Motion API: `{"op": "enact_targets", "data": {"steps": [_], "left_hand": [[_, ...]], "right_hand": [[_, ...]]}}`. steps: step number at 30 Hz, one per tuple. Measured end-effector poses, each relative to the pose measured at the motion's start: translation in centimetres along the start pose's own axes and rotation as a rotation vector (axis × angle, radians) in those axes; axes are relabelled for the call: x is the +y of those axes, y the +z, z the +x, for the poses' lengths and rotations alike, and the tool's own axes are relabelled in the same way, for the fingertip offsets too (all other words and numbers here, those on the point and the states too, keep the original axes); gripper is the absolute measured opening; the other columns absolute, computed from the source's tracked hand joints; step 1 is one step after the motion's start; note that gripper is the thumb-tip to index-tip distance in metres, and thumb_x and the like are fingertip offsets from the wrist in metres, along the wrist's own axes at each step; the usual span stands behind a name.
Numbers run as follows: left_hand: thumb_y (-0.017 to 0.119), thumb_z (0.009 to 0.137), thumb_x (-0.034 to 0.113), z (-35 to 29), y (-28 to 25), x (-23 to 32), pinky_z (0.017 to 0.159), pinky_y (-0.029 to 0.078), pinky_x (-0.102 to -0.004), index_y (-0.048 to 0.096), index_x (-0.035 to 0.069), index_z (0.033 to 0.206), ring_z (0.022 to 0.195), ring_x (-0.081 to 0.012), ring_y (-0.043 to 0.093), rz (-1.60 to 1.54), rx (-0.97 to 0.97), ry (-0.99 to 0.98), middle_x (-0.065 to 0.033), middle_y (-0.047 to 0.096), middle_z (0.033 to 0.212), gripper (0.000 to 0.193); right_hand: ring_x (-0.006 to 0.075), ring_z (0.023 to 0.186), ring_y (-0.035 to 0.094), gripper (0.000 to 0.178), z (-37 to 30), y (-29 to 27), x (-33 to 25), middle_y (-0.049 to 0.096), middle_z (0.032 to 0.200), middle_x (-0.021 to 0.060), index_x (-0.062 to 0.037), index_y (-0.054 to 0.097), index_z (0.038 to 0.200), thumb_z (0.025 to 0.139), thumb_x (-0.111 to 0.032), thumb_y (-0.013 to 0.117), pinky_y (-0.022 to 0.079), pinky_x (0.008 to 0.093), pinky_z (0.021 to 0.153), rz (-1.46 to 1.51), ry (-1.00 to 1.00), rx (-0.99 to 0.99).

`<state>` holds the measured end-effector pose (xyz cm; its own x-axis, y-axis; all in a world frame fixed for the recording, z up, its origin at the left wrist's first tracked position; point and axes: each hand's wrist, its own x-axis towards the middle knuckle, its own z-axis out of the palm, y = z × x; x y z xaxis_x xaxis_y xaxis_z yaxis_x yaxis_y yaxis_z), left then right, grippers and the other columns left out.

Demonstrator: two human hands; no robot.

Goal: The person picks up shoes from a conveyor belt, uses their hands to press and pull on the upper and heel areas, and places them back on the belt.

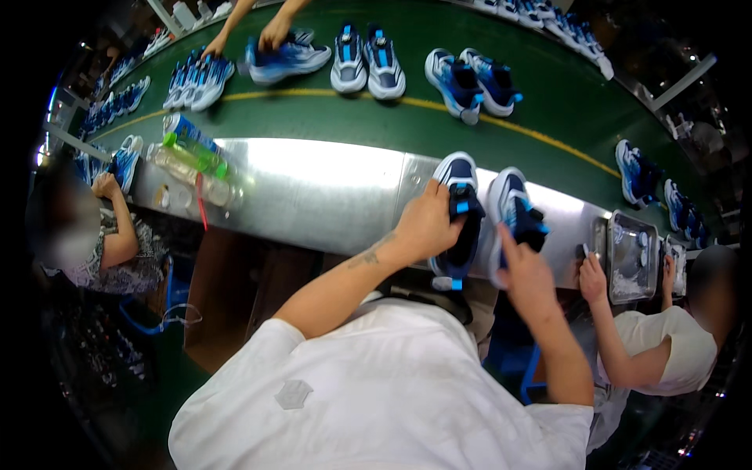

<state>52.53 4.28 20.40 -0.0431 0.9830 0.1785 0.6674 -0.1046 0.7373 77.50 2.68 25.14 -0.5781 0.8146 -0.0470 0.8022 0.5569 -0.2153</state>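
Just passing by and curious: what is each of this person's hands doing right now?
Left hand: closed on the left blue shoe.
Right hand: touching the right blue shoe; grip unclear.

Both hands on blue sneakers — left hand (427, 223) on one sneaker (457, 215), right hand (526, 274) on the other (513, 215).

Two sneakers (486, 219) lie side by side on the metal ledge (313, 188), conveyor belt (313, 117) behind.

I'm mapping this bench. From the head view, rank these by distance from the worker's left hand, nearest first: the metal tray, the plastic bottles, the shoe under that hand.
From the left hand:
1. Shoe, under the hand.
2. Metal tray, at right on the bench.
3. Plastic bottles, far left on the bench.
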Motion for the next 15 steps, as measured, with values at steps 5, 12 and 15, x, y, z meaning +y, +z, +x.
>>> {"op": "enact_targets", "data": {"steps": [5, 12, 15], "left_hand": [[0.067, 0.082, 0.001, -2.8, -2.4, -0.8, 0.081, 0.055, -0.0504, 0.061, -0.005, 0.111, 0.096, -0.0480, 0.065, -0.098, -0.045, 0.070, -0.0235, 0.064, 0.110, 0.031], [0.078, 0.083, 0.016, -5.3, -2.6, 0.1, 0.088, 0.057, -0.0464, 0.063, -0.004, 0.127, 0.102, -0.0450, 0.069, -0.050, 0.006, -0.035, -0.0226, 0.066, 0.124, 0.050], [0.082, 0.078, 0.013, -4.7, -2.3, 0.2, 0.092, 0.056, -0.0460, 0.062, -0.001, 0.131, 0.111, -0.0432, 0.067, -0.067, 0.111, 0.039, -0.0218, 0.066, 0.125, 0.058]], "right_hand": [[0.0364, 0.089, 0.063, 0.085, -0.4, -2.0, 2.8, 0.060, 0.099, 0.0173, -0.0138, 0.040, 0.162, 0.086, -0.012, 0.077, 0.051, 0.0440, 0.079, -0.350, 0.066, 0.016], [0.0383, 0.090, 0.067, 0.030, 5.6, -5.1, -4.0, 0.067, 0.093, 0.0162, -0.0025, 0.066, 0.122, 0.094, -0.012, 0.064, 0.053, 0.0472, 0.080, 0.144, -0.184, 0.088], [0.0448, 0.093, 0.069, 0.038, 5.8, -4.5, -4.6, 0.071, 0.101, 0.0238, 0.0008, 0.062, 0.113, 0.090, -0.027, 0.073, 0.055, 0.0519, 0.080, 0.287, -0.082, -0.127]]}}
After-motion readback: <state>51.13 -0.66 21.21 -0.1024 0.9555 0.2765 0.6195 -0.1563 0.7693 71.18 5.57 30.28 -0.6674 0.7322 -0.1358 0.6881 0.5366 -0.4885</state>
